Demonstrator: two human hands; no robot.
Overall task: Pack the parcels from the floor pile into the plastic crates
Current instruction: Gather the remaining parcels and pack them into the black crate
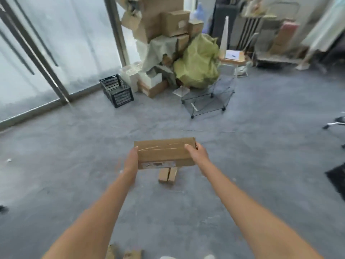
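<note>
A flat brown cardboard parcel [164, 152] with clear tape on top and a label on its near side is held out in front of me above the floor. My left hand [131, 159] grips its left end and my right hand [197, 153] grips its right end, thumbs on top. A small brown box [167, 176] lies on the grey floor just below the parcel. A black plastic crate [117, 90] stands far ahead on the left by the glass wall.
A pile of cardboard boxes [168, 25] and a green bag [198, 62] fills the far corner. A wire grid rack [207, 99] sits on the floor right of the crate. Brown scraps [128, 254] lie by my feet. Dark objects sit at the right edge.
</note>
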